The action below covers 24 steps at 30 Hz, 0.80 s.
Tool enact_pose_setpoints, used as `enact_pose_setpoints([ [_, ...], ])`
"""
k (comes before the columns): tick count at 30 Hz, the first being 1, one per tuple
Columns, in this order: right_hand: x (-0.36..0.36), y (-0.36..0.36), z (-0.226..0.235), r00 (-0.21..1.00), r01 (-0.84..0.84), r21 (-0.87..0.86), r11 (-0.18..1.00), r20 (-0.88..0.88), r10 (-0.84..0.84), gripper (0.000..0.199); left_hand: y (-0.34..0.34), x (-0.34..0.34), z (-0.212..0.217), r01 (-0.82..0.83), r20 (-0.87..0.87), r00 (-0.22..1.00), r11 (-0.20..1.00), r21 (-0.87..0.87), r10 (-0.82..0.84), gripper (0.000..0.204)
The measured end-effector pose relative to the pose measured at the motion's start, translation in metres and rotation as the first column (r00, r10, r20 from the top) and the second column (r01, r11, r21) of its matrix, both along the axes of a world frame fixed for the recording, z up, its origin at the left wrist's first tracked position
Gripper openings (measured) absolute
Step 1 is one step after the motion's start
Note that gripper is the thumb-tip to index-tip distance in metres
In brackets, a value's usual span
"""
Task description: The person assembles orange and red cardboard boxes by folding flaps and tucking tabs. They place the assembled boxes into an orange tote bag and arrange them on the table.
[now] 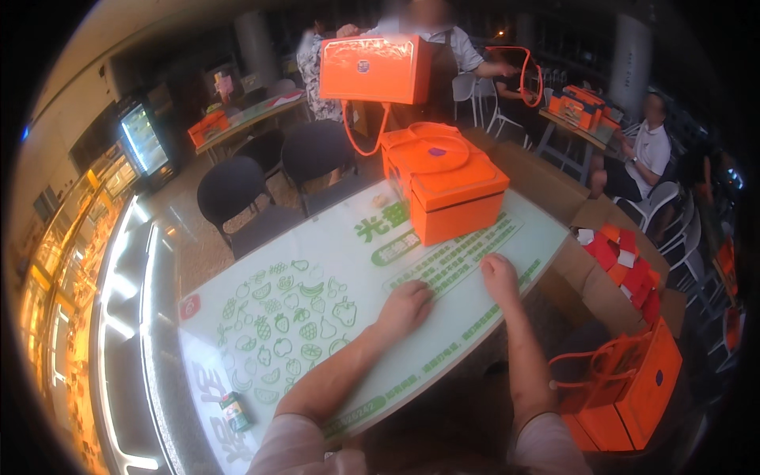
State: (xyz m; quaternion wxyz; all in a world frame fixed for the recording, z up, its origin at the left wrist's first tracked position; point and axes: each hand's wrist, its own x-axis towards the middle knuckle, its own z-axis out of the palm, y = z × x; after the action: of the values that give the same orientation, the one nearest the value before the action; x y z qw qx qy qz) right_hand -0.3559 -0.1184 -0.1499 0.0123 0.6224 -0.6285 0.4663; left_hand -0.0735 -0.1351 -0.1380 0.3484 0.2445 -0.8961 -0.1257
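My left hand (405, 309) rests on the glass-topped table (237, 305), its fingers curled under and nothing visible in them. To its right, my right hand (499, 279) lies near the table's right edge, closed in a loose fist. Beyond both hands, and touched by neither, stands an orange gift box (463, 194) with handles folded over its top. Behind it a person in an apron holds up another orange box (370, 71), a strap hanging below it. That person's other hand is by a separate orange strap (538, 79).
At my right, an orange box with handles (625, 388) stands low beside the table, near an open carton (625, 265) of red and orange packets. A small green packet (234, 412) lies on the table's near left. Dark chairs (237, 198) stand beyond; a lit display case (71, 301) runs along the left.
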Motion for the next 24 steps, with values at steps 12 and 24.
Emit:
enact_pose_setpoints([
  [12,0.001,0.006,0.008,1.000,-0.016,0.081,0.997,0.016,0.015,0.014,0.005,0.001,0.008,-0.012,0.055,0.998,0.996,0.086,0.007,0.023],
  [24,0.003,0.005,0.010,0.999,-0.042,0.011,0.999,0.015,0.042,0.013,0.006,0.003,0.010,0.006,-0.021,1.000,0.998,0.068,-0.004,0.022],
])
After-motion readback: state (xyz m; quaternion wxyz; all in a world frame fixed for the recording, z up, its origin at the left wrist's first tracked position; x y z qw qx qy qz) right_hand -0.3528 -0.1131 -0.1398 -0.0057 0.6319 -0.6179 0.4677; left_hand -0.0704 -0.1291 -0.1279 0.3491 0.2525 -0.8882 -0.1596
